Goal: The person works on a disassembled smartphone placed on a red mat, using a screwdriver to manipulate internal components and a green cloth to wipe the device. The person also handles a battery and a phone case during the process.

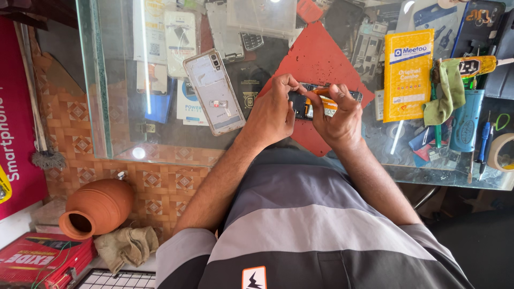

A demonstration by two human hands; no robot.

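Note:
My left hand (272, 113) and my right hand (338, 119) both grip an opened phone (308, 103) with its back off, above a red mat (316, 56) on the glass counter (123, 128). My left thumb and forefinger pinch the phone's left end. Fingers of my right hand press on an orange part at the phone's middle. A white phone back cover (214, 92) lies on the glass to the left of my left hand.
A yellow packet (408, 75), a green cloth (448, 91), a blue tool (467, 120), pens and a tape roll (502, 152) crowd the counter's right side. Below the counter on the left sit a clay pot (96, 207), a rag (126, 245) and a red box (40, 262).

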